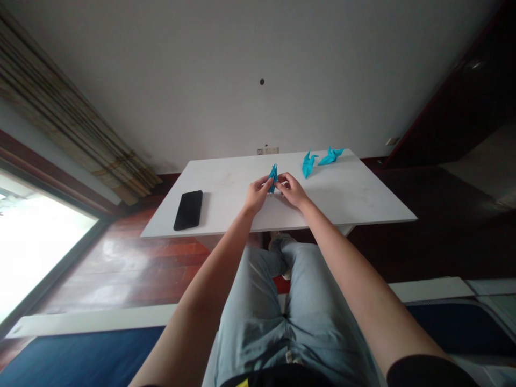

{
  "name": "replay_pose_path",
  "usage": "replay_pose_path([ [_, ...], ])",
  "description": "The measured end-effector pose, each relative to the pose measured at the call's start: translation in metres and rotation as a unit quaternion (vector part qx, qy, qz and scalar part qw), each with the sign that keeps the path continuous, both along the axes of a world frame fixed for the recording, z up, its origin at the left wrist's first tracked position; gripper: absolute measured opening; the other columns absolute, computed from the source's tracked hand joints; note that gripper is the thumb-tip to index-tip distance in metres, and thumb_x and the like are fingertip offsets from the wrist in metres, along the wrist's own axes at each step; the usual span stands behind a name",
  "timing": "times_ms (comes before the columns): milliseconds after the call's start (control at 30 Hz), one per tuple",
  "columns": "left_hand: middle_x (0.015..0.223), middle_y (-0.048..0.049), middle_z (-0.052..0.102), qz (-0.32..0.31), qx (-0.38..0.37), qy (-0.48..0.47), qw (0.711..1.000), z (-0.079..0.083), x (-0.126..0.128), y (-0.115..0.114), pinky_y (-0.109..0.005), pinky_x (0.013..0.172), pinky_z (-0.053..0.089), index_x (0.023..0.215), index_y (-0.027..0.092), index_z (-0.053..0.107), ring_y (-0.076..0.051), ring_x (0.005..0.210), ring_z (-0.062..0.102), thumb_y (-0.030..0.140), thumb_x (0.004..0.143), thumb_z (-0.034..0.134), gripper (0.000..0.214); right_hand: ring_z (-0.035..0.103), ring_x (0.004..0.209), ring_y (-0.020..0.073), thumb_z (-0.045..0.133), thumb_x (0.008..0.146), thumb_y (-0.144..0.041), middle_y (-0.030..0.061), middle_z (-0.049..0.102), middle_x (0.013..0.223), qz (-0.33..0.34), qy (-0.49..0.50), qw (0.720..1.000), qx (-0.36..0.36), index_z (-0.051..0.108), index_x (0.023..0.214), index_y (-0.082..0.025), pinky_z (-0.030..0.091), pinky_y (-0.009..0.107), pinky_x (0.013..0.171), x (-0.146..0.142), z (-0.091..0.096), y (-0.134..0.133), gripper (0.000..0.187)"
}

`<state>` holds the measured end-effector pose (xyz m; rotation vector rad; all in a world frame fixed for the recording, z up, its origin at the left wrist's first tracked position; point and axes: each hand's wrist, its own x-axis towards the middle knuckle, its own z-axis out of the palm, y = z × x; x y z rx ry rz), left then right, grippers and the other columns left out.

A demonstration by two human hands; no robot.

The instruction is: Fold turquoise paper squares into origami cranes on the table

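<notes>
Between my two hands is a narrow piece of folded blue paper, its pointed tips upward, just above the white table. My left hand pinches its left side with thumb and fingers. On the other side, my right hand grips the paper's right edge, fingers curled. The lower part of the paper is partly covered by my fingers. To the right on the table sit two folded blue paper cranes, one crane nearer my right hand and another crane by the far right corner.
A black phone lies on the left of the white table. Behind the table stands a grey wall with sockets. A curtain and a bright window are at left. My legs are below the near edge.
</notes>
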<state>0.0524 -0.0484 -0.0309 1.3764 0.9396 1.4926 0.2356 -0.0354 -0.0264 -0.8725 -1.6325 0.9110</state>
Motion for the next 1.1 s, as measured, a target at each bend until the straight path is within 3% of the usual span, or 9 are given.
replay_pose_path([
  [233,0.099,-0.009,0.087,0.017,-0.022,-0.01,1.0,0.0,0.001,-0.003,-0.036,0.081,0.067,0.113,0.018,0.084,-0.025,0.09,0.082,0.055,0.083,0.098,0.05,0.069,0.094,0.0243,0.079,0.086,-0.047,0.0055,0.076,0.107,-0.024,0.011,1.0,-0.007,0.066,0.103,-0.028,0.055,0.035,0.07,0.001,-0.004,0.006,0.028],
  [500,0.106,-0.0075,0.085,0.031,-0.007,-0.005,1.0,0.006,0.001,-0.007,-0.032,0.081,0.067,0.104,0.021,0.079,-0.022,0.093,0.082,0.062,0.084,0.097,0.05,0.059,0.074,0.0172,0.082,0.082,-0.05,-0.0013,0.07,0.097,-0.043,0.057,0.997,-0.021,0.057,0.106,-0.031,0.048,0.031,0.065,0.001,-0.005,0.008,0.04],
  [667,0.094,-0.004,0.084,0.008,-0.051,-0.003,0.999,0.005,0.0,-0.009,-0.032,0.076,0.065,0.107,0.022,0.073,-0.02,0.082,0.08,0.06,0.08,0.101,0.054,0.063,0.076,0.0195,0.07,0.082,-0.046,0.0026,0.076,0.1,-0.038,0.044,0.998,-0.026,0.067,0.097,-0.028,0.054,0.035,0.069,0.002,0.003,0.003,0.024],
  [800,0.091,-0.0044,0.085,0.002,-0.064,-0.01,0.998,0.006,0.0,-0.012,-0.032,0.072,0.063,0.11,0.023,0.071,-0.021,0.077,0.08,0.061,0.074,0.104,0.062,0.062,0.071,0.0199,0.068,0.086,-0.052,0.0014,0.076,0.089,-0.021,0.031,0.998,-0.05,0.072,0.096,-0.027,0.057,0.037,0.07,0.002,0.007,-0.001,0.028],
  [967,0.091,-0.0049,0.082,0.018,-0.039,-0.013,0.999,0.006,0.003,-0.011,-0.031,0.07,0.061,0.102,0.023,0.069,-0.02,0.079,0.078,0.065,0.078,0.101,0.058,0.065,0.07,0.0192,0.074,0.082,-0.058,0.0022,0.077,0.096,-0.044,0.006,0.998,-0.039,0.069,0.092,-0.027,0.056,0.036,0.068,0.002,0.005,0.0,0.033],
  [1100,0.094,-0.0018,0.077,0.059,-0.017,-0.014,0.998,0.004,0.004,-0.006,-0.028,0.073,0.059,0.098,0.024,0.065,-0.016,0.082,0.075,0.057,0.087,0.096,0.047,0.066,0.07,0.0191,0.074,0.084,-0.061,0.0024,0.074,0.095,-0.056,0.014,0.998,-0.024,0.065,0.092,-0.027,0.055,0.036,0.067,0.003,0.004,0.002,0.036],
])
